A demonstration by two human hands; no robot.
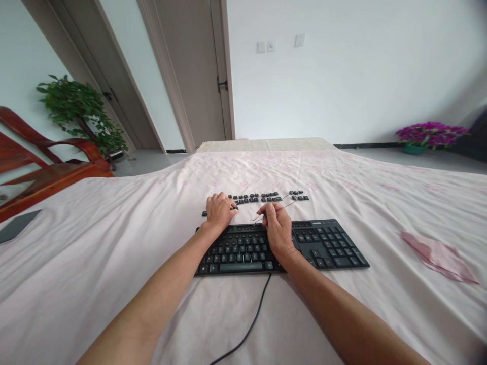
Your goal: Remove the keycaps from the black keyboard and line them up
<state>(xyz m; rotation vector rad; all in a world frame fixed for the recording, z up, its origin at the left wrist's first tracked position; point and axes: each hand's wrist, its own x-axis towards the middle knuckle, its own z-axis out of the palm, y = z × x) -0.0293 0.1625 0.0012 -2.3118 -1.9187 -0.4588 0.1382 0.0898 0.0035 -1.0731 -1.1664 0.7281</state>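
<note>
A black keyboard [243, 266] lies on the pink cloth, and some upper-left keys are off, leaving bare key seats. Several loose keycaps [249, 199] are laid out in rows just beyond it. My left hand [219, 212] is over the keyboard's far left edge, its thumb and fingers closed on a small black keycap [235, 208]. Above the middle of the keyboard, my right hand [279, 228] pinches a thin bent wire [291, 204]. One end of the wire reaches left over the top row; the other sticks out to the upper right, near the keycaps.
The keyboard cable [261, 304] runs toward me over the pale pink tablecloth [133, 284]. A folded pink cloth [439, 256] lies at the right. At the left edge is a dark flat object [17, 226]. A wooden chair [57, 157] stands on the left.
</note>
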